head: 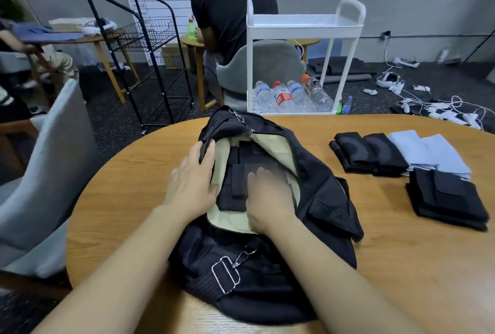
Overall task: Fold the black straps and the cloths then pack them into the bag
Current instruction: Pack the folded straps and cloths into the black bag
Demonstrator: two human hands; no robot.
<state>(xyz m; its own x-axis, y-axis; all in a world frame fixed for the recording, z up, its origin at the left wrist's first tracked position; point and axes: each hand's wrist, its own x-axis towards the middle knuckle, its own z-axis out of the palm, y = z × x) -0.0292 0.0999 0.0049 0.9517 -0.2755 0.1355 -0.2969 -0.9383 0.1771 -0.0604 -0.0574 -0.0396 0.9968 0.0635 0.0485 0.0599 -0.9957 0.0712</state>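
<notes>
A soft black fabric bag with a cream lining (321, 199) lay unzipped at the centre of the oval wooden counter (128, 173), its mouth gaping toward twelve o'clock. The left hand (192, 181) rested at the nine o'clock lip of the opening, fingers fairly straight over the black edge, thumb side toward the lining, holding the mouth apart. The right hand (267, 197), blurred, lay inside the bag with loosely extended fingers pressing on a folded black mesh strap (235, 189); whether it pinched anything could not be told.

At about two o'clock, well apart from the bag, waited two rolled black straps (369, 154), two folded pale-blue cloths (428, 151) just beside them, and a stack of folded black straps (450, 199) nearer three o'clock.

Everything looked light and limp. The folded pieces would likely spring open or slide if lifted by one corner, so each seemed best pinched across its whole folded thickness, thumb above and fingers beneath. The bag's floppy rim would probably sag shut unless one hand propped it.
</notes>
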